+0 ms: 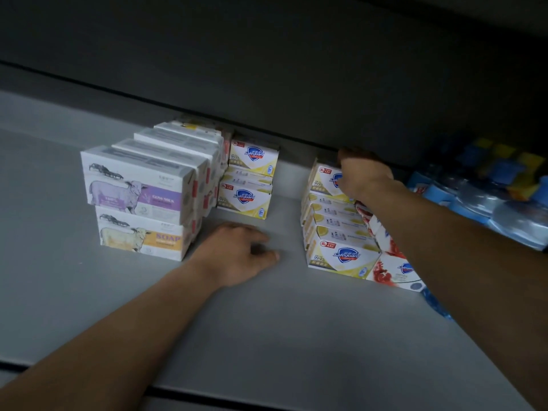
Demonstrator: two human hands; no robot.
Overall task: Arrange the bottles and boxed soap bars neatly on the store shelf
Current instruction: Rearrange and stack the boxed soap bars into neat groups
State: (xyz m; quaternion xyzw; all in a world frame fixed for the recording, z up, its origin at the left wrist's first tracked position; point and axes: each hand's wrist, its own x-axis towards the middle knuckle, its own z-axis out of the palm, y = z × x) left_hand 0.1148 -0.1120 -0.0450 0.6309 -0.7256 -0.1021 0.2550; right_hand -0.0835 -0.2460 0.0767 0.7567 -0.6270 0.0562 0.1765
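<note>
Right hand [360, 173] gripped a rear yellow Safeguard box [326, 180], left hand [237, 250] rested loosely curled on the shelf [267, 321], beside "SOAP" sheep boxes [142, 235]

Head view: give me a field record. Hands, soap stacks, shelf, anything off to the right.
left hand: rests on the bare shelf, fingers loosely curled, holding nothing
right hand: grips the top yellow soap box of the right-hand row, at the back
goat soap boxes: stacked two high on the left, row running toward the back
middle yellow boxes: stacked two high beside the goat soap
red soap boxes: right of the yellow row, partly hidden by the forearm
blue packs: far right, blurred
</note>
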